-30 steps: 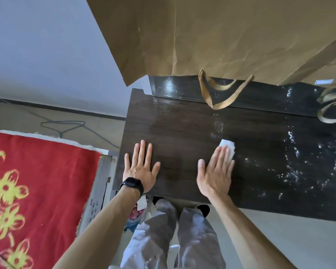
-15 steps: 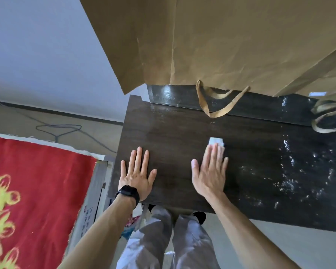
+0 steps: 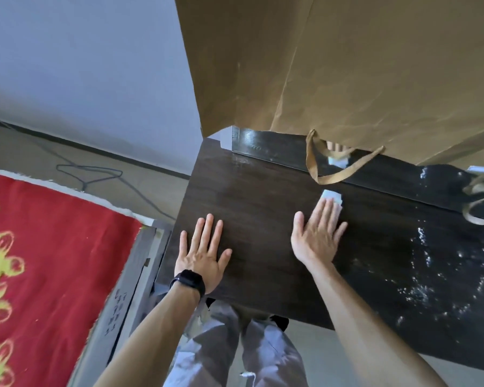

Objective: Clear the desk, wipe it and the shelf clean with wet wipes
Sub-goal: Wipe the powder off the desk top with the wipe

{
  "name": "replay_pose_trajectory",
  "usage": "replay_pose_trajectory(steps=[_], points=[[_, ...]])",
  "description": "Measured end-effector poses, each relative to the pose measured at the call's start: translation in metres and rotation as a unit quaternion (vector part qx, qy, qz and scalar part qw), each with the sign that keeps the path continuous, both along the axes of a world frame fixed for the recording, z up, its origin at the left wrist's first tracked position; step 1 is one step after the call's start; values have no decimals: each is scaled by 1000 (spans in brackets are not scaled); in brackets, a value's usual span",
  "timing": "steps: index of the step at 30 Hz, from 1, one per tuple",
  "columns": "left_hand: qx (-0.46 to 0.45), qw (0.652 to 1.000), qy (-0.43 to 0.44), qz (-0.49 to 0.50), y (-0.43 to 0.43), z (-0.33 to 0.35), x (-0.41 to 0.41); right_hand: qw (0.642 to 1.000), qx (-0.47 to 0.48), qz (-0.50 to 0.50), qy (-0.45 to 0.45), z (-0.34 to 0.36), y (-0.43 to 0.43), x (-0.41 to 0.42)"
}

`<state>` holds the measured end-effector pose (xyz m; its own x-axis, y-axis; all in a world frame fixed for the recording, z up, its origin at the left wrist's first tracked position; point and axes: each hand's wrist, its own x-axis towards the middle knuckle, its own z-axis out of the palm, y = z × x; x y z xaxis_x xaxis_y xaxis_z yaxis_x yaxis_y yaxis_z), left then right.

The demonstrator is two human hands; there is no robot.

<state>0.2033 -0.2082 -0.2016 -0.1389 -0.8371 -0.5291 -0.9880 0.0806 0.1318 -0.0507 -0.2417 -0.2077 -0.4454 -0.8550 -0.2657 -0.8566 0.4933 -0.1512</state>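
1. The right hand (image 3: 316,236) lies flat on the desk (image 3: 263,219) with its fingers straight and close together, pressing a folded white wet wipe (image 3: 331,196) onto the wood. The wipe pokes out just past the fingertips, which are a little blurred.
2. The left hand (image 3: 204,255) is spread palm-down near the desk's front left corner, fingers straight and holding nothing. A black watch (image 3: 189,283) sits on its wrist.
3. The two hands are side by side but apart, with bare dark wood between them.
4. To the right of the wipe, the desk glistens with wet specks (image 3: 419,261).
5. A big brown paper bag (image 3: 347,65) looms over the back of the desk, and its handle (image 3: 319,174) dangles just behind the wipe.
6. Grey trousers (image 3: 221,344) show below the desk's front edge.
7. Off to the left lies a red cloth with yellow flowers (image 3: 53,247), and a cable (image 3: 95,174) loops on the floor beyond it.
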Motion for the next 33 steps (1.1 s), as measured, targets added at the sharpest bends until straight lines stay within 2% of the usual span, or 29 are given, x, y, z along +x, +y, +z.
replay_pose_trajectory(steps=[3, 5, 6, 8, 10, 13, 15, 17, 19, 22, 24, 27, 30, 31, 33], points=[[-2, 1000, -1, 4, 0, 0, -1, 974, -47, 219, -20, -9, -31, 62], [5, 1000, -4, 0, 0, 1, -2, 956, -51, 290, -19, -9, -63, 66], [8, 1000, -4, -2, 0, 2, -2, 956, -49, 290, -11, -10, -70, 55], [10, 1000, -3, -3, 0, 3, -2, 976, -27, 216, 9, -8, -63, 21], [13, 1000, -3, -4, 0, 2, -1, 996, -7, 85, 11, -7, -38, -24], [19, 1000, 4, 5, -1, 2, -1, 996, 6, -87, 0, 0, -2, -63], [22, 1000, 8, 7, -1, 3, -1, 995, 8, -103, 5, -1, 4, -43], [23, 1000, 8, 9, -2, 4, -1, 1000, -16, 21, 6, -5, 6, 8], [32, 999, 2, 6, -2, 3, -3, 982, -42, 186, -2, -11, 15, 63], [28, 1000, -4, 2, -2, 4, -5, 949, -42, 312, -12, -9, 33, 82], [35, 999, -7, 0, -4, 5, -5, 961, -35, 275, 8, -9, 46, 43], [30, 1000, -2, 0, -4, 4, -4, 998, -11, 52, 45, -8, 82, -43], [21, 1000, -2, 9, -2, 2, -5, 994, -17, -106, 25, -3, 95, -68], [21, 1000, -7, 11, -1, 2, -5, 993, -27, -112, 28, -3, 89, -53], [20, 1000, -15, 11, -1, 3, -6, 999, -30, -21, 25, -5, 78, -4]])
